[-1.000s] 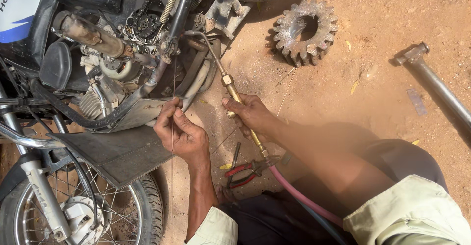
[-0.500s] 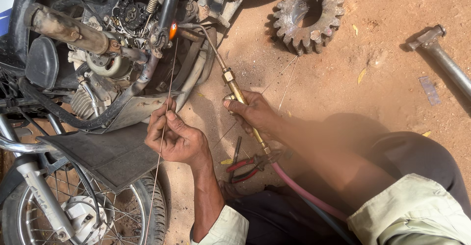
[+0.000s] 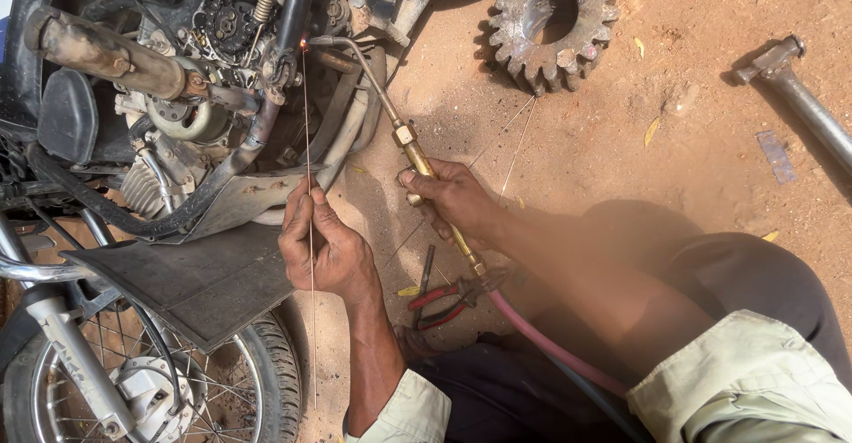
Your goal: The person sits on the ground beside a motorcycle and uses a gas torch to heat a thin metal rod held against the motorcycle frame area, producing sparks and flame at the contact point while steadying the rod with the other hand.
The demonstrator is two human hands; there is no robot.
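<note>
Outdoors, on bare reddish dirt ground in hard sunlight, the right hand is closed around the brass handle of a gas torch, whose bent metal neck runs up to a small orange glow at the frame of a motorcycle. The left hand pinches a thin filler rod between thumb and fingers; the rod stands nearly upright, its top end meeting the glow beside the torch tip and its lower end hanging past the wrist. A pink hose leaves the torch's rear end and trails back under the right forearm toward the person's dark trousers. Just below the right hand, red-handled pliers lie on the dirt, touching the hose's start. Toward the upper edge of the ground sits a large worn gear, with two thin wires lying between it and the right hand. Near the right edge lies a hammer, well apart from both hands. The motorcycle's front wheel fills the lower left corner. No containers show.
</note>
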